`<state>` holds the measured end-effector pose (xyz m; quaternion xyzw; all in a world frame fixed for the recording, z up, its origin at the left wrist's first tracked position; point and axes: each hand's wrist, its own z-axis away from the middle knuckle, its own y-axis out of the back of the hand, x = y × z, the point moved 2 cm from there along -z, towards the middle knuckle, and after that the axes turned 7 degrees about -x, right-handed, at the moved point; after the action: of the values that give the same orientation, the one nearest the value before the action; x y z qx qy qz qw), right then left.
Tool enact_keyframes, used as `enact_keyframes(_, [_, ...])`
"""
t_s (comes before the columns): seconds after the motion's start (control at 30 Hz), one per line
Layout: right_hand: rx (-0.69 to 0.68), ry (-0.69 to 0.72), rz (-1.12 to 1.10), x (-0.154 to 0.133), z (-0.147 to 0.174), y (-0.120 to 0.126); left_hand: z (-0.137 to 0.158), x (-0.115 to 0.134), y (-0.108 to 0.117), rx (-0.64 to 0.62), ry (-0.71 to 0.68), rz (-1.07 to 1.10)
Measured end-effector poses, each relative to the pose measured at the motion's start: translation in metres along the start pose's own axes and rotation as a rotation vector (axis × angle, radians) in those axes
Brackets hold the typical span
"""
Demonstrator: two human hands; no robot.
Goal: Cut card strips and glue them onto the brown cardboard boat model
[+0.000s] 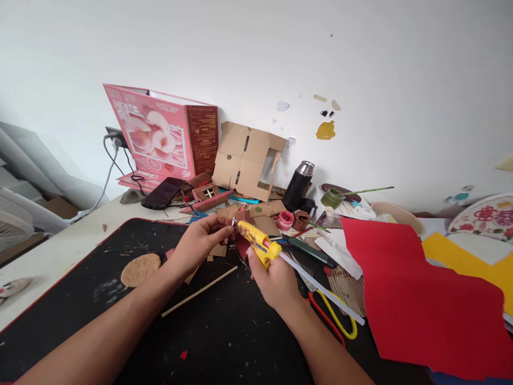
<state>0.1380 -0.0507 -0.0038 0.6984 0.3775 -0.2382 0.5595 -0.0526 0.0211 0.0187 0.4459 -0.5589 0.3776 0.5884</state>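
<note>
My right hand (277,279) is wrapped round the handle of a yellow hot glue gun (258,239), whose body is stained with dark smears. A long, whitish glue stick (323,289) sticks out of its back end. The gun's nozzle points up and left, close to the fingertips of my left hand (203,236). Those fingers are pinched together at the nozzle, and what they hold is too small and hidden to name. Below both hands, a thin wooden stick (199,292) lies slanted on the black mat (224,342).
Scissors (336,315) and a dark green utility knife (312,251) lie right of my right hand, beside red felt (425,299). Behind are paint jars (285,220), a black thermos (297,187), cut cardboard (248,158) and a pink box (160,133). A round tan disc (140,270) lies left.
</note>
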Motion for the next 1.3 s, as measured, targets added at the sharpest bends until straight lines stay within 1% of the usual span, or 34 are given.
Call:
enact_keyframes(0.27, [0.01, 0.006, 0.036, 0.001, 0.001, -0.001, 0.0, -0.001, 0.0, 0.002, -0.009, 0.042])
enact_keyframes(0.5, [0.004, -0.007, 0.028, 0.001, 0.001, -0.001, 0.0, -0.001, 0.001, 0.005, -0.021, 0.002])
enact_keyframes(0.67, [-0.002, 0.009, 0.028, -0.001, 0.001, -0.001, 0.0, 0.0, 0.002, 0.002, -0.011, 0.028])
enact_keyframes(0.73, [-0.006, 0.022, 0.02, -0.002, 0.001, -0.001, -0.002, 0.002, 0.009, 0.047, -0.026, 0.048])
enact_keyframes(0.8, [-0.002, 0.043, 0.016, -0.004, 0.001, 0.0, -0.003, 0.006, 0.023, 0.149, -0.064, 0.069])
enact_keyframes(0.9, [-0.005, 0.073, 0.013, -0.005, 0.002, -0.001, 0.0, 0.015, 0.05, 0.339, -0.142, 0.156])
enact_keyframes(0.97, [-0.017, 0.087, 0.032, -0.005, 0.003, -0.004, 0.006, 0.021, 0.065, 0.392, -0.17, 0.191])
enact_keyframes(1.07, [-0.005, 0.111, 0.122, -0.009, 0.003, -0.01, 0.02, 0.028, 0.081, 0.427, -0.171, 0.212])
enact_keyframes(1.17, [-0.023, 0.141, 0.242, -0.018, 0.004, -0.019, 0.035, 0.031, 0.089, 0.423, -0.148, 0.191])
enact_keyframes(1.23, [-0.094, 0.182, 0.343, -0.028, 0.002, -0.027, 0.043, 0.031, 0.094, 0.425, -0.135, 0.153])
enact_keyframes(1.3, [-0.204, 0.223, 0.453, -0.038, -0.001, -0.035, 0.05, 0.03, 0.098, 0.435, -0.128, 0.131])
